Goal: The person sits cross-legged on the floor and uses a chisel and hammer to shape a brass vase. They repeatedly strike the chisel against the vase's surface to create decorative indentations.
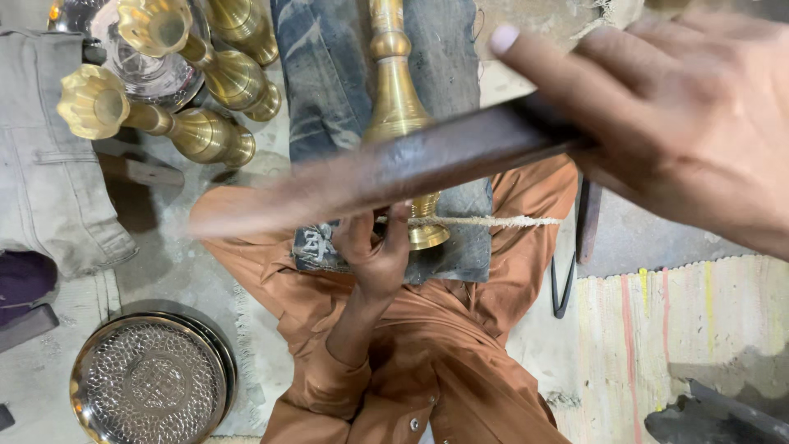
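1. Brass vase [398,99], tall and slender, lay on a strip of denim cloth [329,90] across the lap, base toward the body, long axis running straight away from the person.
2. Sat directly beyond the left hand [374,251], base [428,233] just beside the fingertips, touching or nearly so; well nearer this hand than the other.
3. Left hand closed in a loose curl at the base, pinching where a pale cord [493,220] wrapped the foot; exact grip partly hidden.
4. Right hand [682,123] raised close to the camera, above and to the right of the vase, fingers closed round one end of a long dark bar [386,168].
5. Bar stretched leftward from that hand, crossing over the vase's lower body almost square to its axis; blurred, contact with the brass not readable.
6. Further left of both hands: more brass vases [197,131] lying on their sides on the floor [164,263].
7. Below and left of the left hand: a round embossed metal tray [148,382].
8. Under both hands: orange clothing [460,362] over the legs.
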